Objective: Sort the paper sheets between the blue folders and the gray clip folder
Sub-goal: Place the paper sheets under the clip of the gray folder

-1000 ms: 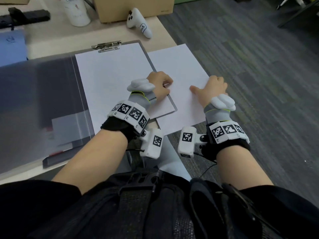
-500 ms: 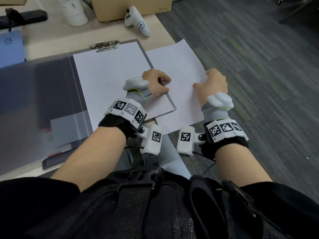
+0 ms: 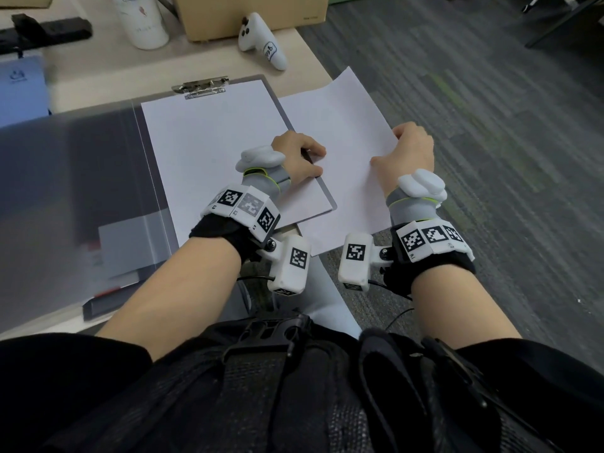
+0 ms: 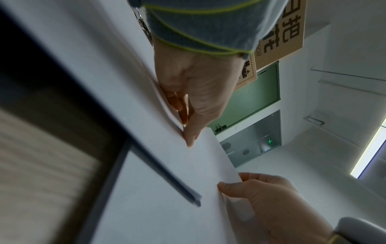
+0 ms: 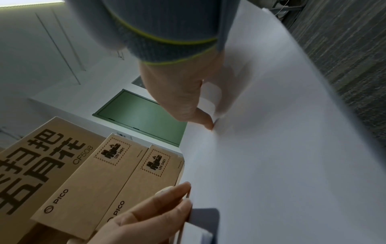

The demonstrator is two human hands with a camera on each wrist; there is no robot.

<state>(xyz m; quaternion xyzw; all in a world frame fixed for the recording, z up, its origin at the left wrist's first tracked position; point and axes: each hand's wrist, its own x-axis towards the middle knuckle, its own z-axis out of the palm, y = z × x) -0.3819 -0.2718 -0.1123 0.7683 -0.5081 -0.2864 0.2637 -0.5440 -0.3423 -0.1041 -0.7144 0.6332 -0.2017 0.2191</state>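
Note:
The gray clip folder (image 3: 329, 197) lies open on the table with a white sheet (image 3: 215, 142) under its metal clip (image 3: 201, 87). My left hand (image 3: 313, 161) pinches that clipped sheet at the board's right edge; in the left wrist view its fingers (image 4: 177, 105) curl under the paper. A loose white sheet (image 3: 343, 132) sticks out from under the board, past the table edge. My right hand (image 3: 392, 148) grips its right edge, thumb (image 5: 204, 122) on top and fingers behind, and holds that side raised. A blue folder (image 3: 19, 89) lies at the far left.
A white controller (image 3: 261, 40), a white bottle (image 3: 143, 24) and a cardboard box (image 3: 248, 11) stand at the back of the table. A black object (image 3: 45, 29) lies at the back left. Right of the table edge is gray carpet (image 3: 490, 142).
My right hand went from a fingertip pressing on the loose sheet to gripping its right edge and lifting it. The sheet's far corner swung up and right. My left hand stayed put.

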